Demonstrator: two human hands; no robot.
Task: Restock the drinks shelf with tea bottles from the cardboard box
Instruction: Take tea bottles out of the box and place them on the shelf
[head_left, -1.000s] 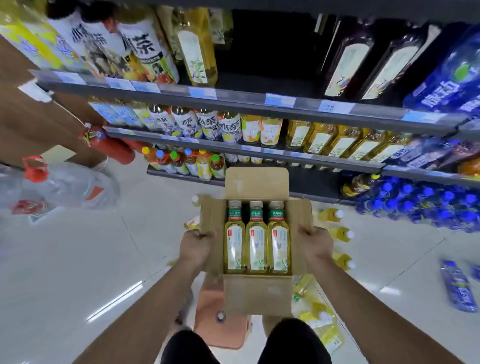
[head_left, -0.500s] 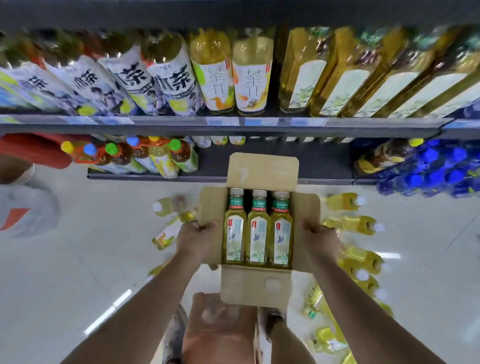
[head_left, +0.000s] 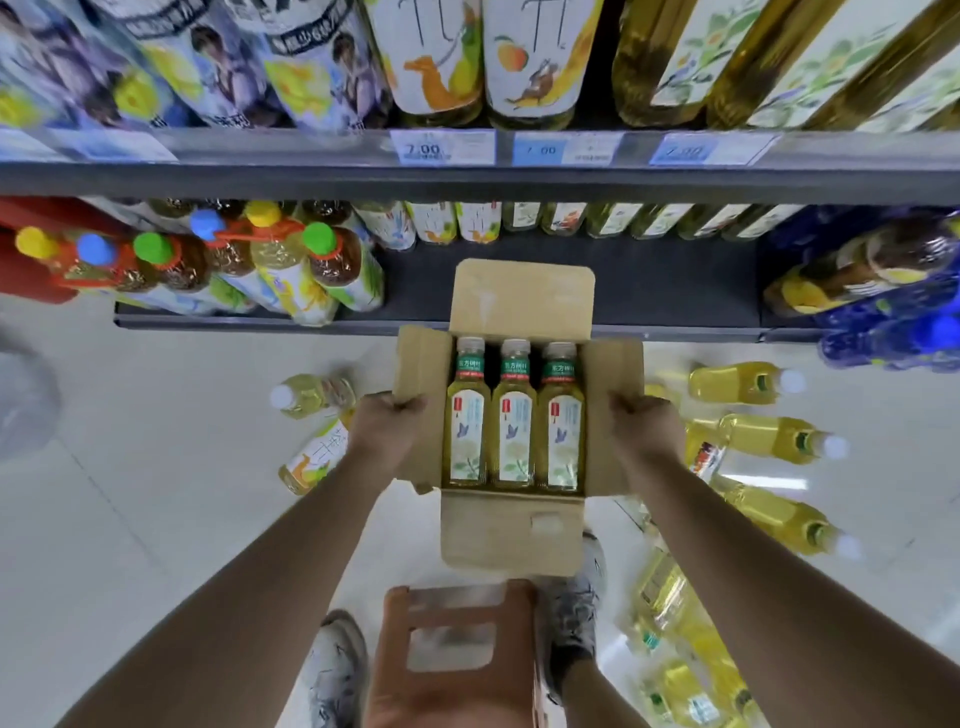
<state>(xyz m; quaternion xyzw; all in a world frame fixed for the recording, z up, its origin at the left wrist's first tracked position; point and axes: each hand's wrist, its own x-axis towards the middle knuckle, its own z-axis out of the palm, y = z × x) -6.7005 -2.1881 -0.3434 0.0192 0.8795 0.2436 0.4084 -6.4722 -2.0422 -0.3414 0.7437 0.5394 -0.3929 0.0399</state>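
Note:
I hold an open cardboard box (head_left: 511, 530) in front of me, above the floor and just short of the bottom shelf (head_left: 649, 291). Three yellow tea bottles (head_left: 514, 421) with green neck bands and pale caps lie side by side inside it. My left hand (head_left: 387, 431) grips the box's left flap. My right hand (head_left: 647, 434) grips the right flap. The far flap stands up against the bare dark stretch of the bottom shelf.
Loose yellow bottles (head_left: 763, 441) lie on the white floor to the right, and two more bottles (head_left: 314, 397) to the left. A brown stool (head_left: 457, 654) stands between my shoes. Stocked bottles (head_left: 291, 270) fill the bottom shelf's left; blue bottles (head_left: 893, 332) its right. Upper shelf (head_left: 467, 171) overhangs.
My view has dropped and moved closer to the shelves. The box, held in both hands throughout, now sits lower and nearer the bottom shelf.

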